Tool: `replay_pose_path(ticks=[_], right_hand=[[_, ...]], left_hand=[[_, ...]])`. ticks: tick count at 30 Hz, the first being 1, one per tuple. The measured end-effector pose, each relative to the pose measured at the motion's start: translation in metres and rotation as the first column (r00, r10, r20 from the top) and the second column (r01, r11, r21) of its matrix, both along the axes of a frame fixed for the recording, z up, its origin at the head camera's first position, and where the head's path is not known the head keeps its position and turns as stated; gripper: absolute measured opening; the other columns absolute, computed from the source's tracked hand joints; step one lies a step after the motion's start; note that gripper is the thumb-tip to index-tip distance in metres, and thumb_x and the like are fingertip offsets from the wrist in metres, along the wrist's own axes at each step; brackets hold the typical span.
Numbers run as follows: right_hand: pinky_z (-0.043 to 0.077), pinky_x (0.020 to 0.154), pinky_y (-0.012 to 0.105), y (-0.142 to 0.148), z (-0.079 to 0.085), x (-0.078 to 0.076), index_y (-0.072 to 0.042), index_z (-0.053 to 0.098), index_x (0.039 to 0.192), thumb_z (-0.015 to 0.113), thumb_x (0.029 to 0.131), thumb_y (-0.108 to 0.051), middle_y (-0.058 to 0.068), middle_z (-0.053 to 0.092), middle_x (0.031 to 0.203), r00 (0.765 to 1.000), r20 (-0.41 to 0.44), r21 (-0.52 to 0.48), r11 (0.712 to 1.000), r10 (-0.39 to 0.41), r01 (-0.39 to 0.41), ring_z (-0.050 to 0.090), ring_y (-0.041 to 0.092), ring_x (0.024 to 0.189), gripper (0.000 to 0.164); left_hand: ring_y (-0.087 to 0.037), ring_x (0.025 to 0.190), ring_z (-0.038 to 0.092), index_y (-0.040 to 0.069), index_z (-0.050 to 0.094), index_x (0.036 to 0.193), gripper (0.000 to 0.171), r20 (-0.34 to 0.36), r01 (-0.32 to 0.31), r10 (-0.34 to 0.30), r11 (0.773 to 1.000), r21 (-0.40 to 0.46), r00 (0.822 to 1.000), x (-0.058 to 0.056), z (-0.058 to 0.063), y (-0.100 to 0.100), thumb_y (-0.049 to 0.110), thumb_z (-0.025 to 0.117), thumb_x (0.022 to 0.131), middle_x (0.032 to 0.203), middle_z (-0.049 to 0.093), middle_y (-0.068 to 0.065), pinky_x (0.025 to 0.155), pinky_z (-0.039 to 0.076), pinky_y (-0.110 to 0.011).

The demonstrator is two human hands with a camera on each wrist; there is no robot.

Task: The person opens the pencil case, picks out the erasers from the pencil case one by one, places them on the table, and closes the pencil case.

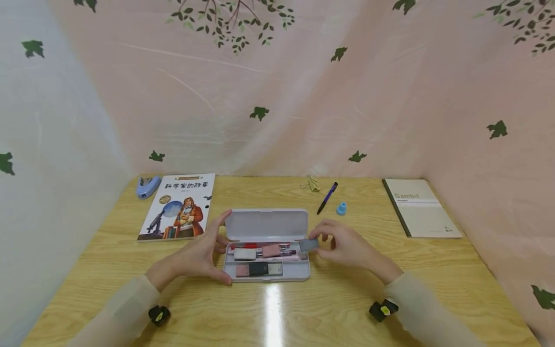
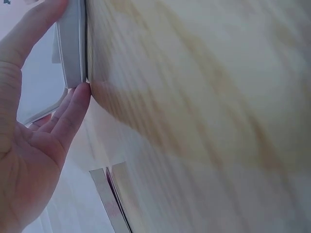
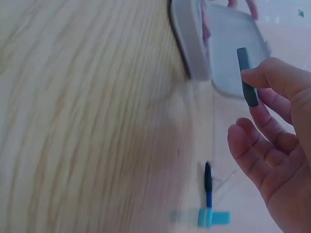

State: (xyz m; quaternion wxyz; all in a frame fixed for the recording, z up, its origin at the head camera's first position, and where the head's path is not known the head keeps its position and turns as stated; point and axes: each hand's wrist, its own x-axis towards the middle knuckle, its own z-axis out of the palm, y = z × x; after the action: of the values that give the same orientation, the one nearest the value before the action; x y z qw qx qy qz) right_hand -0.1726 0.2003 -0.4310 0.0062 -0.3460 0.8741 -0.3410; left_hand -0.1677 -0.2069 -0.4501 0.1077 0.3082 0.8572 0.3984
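A pencil case (image 1: 296,273) lies on the table with its lid (image 1: 266,225) raised. My left hand (image 1: 201,253) grips its left end, thumb at the front corner and fingers at the back. Between thumb and fingers, my right hand (image 1: 347,243) pinches a grey eraser (image 1: 309,245) above the case's right end; in the right wrist view that eraser (image 3: 247,77) appears edge-on, dark. The back compartment holds pens (image 1: 289,252), a white eraser (image 1: 244,254) and a pink eraser (image 1: 271,250). Pink, black (image 1: 258,269) and whitish blocks lie in a row in the front compartment.
A picture book (image 1: 182,212) lies behind my left hand, with a blue tape dispenser-like object (image 1: 148,187) beside it. Behind the case are a binder clip (image 1: 313,183), a pen (image 1: 327,198) and a small blue object (image 1: 341,208). A notebook (image 1: 420,209) lies at right.
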Motion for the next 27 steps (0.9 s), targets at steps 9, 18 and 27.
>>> replay_pose_path(ticks=[9, 18, 27], right_hand=[[0.055, 0.066, 0.026, 0.034, -0.008, -0.012, -0.008, 0.071, 0.107, 0.079, 0.087, -0.005, -0.001, 0.065, 0.101, 0.987, 0.153, 0.031, 0.998, -0.056, 0.052, 0.06, 0.018, 0.084, 0.022], [0.055, 0.069, 0.026, 0.042, -0.018, -0.024, -0.006, 0.072, 0.109, 0.079, 0.089, -0.011, -0.001, 0.065, 0.095, 0.972, 0.225, 0.07, 0.996, -0.067, 0.052, 0.059, 0.013, 0.081, 0.022], [0.054, 0.075, 0.027, 0.048, -0.019, -0.026, -0.005, 0.072, 0.114, 0.077, 0.092, -0.018, 0.002, 0.067, 0.104, 0.958, 0.28, 0.048, 0.997, -0.064, 0.052, 0.059, 0.014, 0.087, 0.027]], left_hand=[[-0.019, 0.104, 0.066, 0.028, -0.008, 0.162, 0.147, -0.01, -0.006, 0.006, 1.0, -0.001, 1.0, 0.001, -0.002, 0.0, 0.044, 0.098, 0.062, 0.153, 0.031, -0.017, 0.087, 0.057, -0.037], [-0.017, 0.105, 0.065, 0.027, -0.008, 0.163, 0.149, 0.001, -0.018, 0.018, 1.0, -0.009, 1.0, 0.001, -0.002, -0.001, 0.046, 0.098, 0.06, 0.154, 0.028, -0.012, 0.088, 0.057, -0.034], [-0.017, 0.104, 0.066, 0.029, -0.008, 0.162, 0.149, -0.015, -0.008, 0.008, 1.0, 0.002, 1.0, 0.0, -0.002, 0.0, 0.043, 0.099, 0.06, 0.154, 0.029, -0.014, 0.088, 0.057, -0.035]])
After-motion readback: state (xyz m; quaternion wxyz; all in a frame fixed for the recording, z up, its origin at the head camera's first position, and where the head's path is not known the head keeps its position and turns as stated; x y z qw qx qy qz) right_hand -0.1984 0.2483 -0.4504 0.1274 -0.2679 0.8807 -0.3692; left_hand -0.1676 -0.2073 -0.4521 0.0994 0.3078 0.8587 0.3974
